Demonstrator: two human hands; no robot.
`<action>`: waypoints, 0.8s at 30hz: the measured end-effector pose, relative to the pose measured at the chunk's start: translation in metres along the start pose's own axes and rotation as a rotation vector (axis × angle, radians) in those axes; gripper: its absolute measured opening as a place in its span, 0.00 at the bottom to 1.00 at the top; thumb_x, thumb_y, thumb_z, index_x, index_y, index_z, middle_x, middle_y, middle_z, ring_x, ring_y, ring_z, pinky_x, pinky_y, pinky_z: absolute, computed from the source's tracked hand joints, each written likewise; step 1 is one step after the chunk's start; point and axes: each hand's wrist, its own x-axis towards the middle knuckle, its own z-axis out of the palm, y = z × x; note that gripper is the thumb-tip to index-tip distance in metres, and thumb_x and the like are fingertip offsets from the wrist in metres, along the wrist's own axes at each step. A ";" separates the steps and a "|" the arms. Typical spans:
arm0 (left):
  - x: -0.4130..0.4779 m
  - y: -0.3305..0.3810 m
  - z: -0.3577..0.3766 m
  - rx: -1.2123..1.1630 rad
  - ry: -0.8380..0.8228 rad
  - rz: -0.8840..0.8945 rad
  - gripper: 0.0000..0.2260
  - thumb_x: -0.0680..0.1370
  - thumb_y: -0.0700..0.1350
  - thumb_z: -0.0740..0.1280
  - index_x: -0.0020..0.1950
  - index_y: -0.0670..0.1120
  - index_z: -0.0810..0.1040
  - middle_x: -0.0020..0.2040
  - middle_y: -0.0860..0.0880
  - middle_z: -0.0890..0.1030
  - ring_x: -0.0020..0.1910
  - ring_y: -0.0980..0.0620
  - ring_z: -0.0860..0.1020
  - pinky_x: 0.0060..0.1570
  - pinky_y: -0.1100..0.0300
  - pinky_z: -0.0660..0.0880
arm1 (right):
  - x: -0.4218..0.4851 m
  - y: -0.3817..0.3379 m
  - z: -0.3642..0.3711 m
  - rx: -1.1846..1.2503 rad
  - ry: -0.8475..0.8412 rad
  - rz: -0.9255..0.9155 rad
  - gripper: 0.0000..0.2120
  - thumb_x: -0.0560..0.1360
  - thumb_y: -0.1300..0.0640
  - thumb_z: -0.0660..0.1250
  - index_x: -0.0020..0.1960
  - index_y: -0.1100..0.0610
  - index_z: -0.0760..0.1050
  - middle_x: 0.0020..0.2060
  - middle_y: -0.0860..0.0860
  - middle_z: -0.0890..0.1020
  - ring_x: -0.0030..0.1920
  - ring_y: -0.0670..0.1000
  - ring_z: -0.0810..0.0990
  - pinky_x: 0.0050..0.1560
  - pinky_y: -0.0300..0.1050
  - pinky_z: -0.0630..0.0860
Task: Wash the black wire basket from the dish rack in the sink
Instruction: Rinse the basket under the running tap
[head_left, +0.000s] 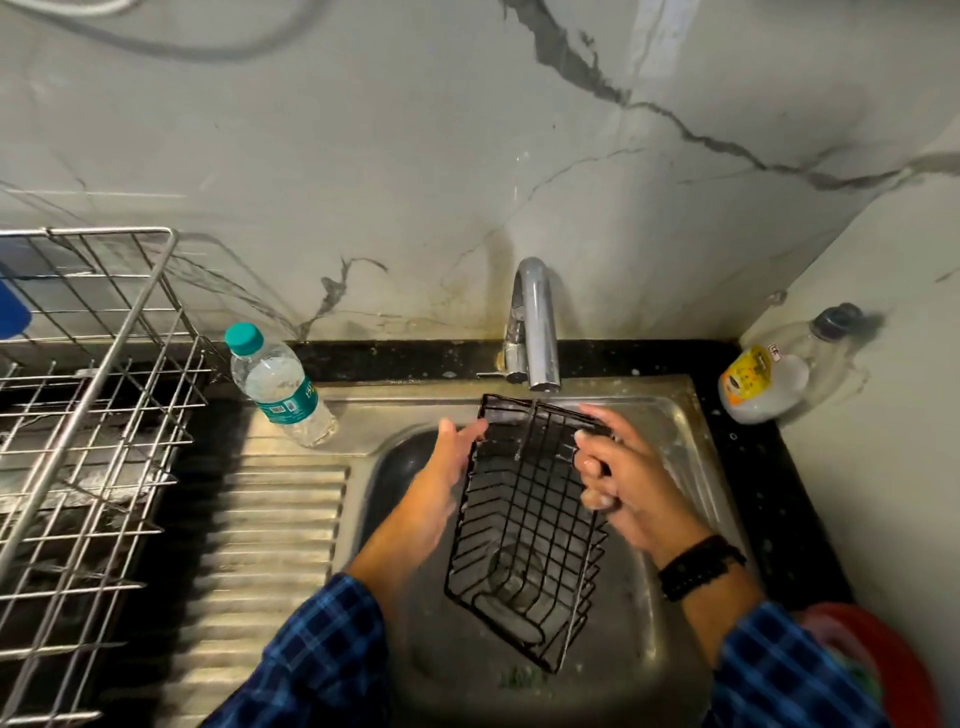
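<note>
The black wire basket (524, 525) is held tilted over the steel sink (670, 415), its far end under the chrome faucet (535, 322). A thin stream of water falls from the spout onto the basket's upper wires. My right hand (623, 478) grips the basket's right rim, fingers curled around the wire. Flat against the left side of the basket lies my left hand (447, 467), fingers stretched out and touching the wires. Through the mesh the sink drain shows below.
A steel wire dish rack (93, 415) stands on the left over the ribbed drainboard (270, 525). A plastic water bottle (280, 384) leans at the sink's back left corner. A soap bottle (769, 374) lies at the back right. A red object (878, 654) sits lower right.
</note>
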 end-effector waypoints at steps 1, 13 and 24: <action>0.003 -0.004 -0.002 0.028 -0.007 -0.052 0.23 0.83 0.65 0.46 0.74 0.63 0.69 0.70 0.57 0.74 0.75 0.54 0.67 0.73 0.55 0.64 | 0.002 -0.003 0.000 0.067 -0.011 0.035 0.14 0.82 0.64 0.61 0.62 0.50 0.75 0.26 0.48 0.68 0.21 0.42 0.62 0.20 0.34 0.58; -0.013 -0.010 -0.030 -0.151 -0.135 -0.291 0.27 0.73 0.59 0.68 0.72 0.63 0.67 0.67 0.40 0.78 0.55 0.42 0.80 0.55 0.44 0.77 | 0.031 -0.020 -0.013 0.427 -0.046 0.154 0.09 0.83 0.62 0.55 0.44 0.56 0.67 0.24 0.45 0.65 0.18 0.40 0.60 0.16 0.31 0.56; -0.033 -0.014 -0.020 -0.169 -0.084 -0.252 0.30 0.70 0.49 0.72 0.70 0.58 0.67 0.62 0.43 0.83 0.61 0.40 0.80 0.51 0.47 0.80 | 0.016 0.000 -0.010 -0.790 0.528 -0.494 0.21 0.83 0.38 0.50 0.54 0.50 0.75 0.42 0.49 0.80 0.40 0.46 0.78 0.35 0.39 0.70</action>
